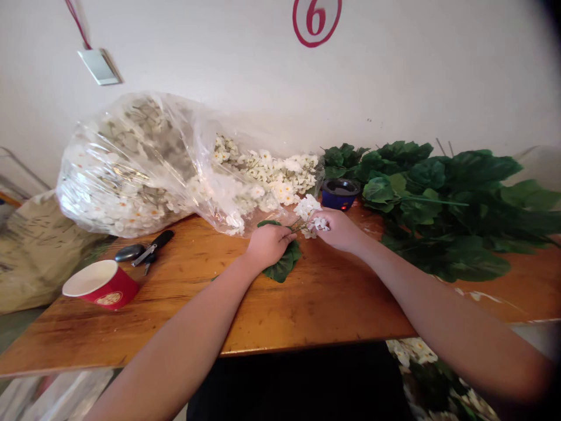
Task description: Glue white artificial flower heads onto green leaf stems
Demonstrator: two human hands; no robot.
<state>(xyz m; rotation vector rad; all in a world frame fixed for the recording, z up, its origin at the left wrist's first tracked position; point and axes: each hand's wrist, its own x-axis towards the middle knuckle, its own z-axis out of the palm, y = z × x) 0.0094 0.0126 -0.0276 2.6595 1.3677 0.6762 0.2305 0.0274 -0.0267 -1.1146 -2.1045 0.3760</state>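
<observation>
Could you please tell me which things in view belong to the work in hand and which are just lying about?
Likely for the work:
Flower sprig at the right hand
Green leaves at the left hand
Bagged white flowers
Leaf pile
Blue pot, probably

Apparently lying about:
Red cup
Dark rounded object
Black-and-silver item beside it

Head-worn view looks forward and down; table (333,310) near; wall (210,52) beyond.

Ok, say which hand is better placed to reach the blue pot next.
Probably the right hand: it holds white flowers close to the blue pot, while the left hand, at a green leaf, is farther away.
</observation>
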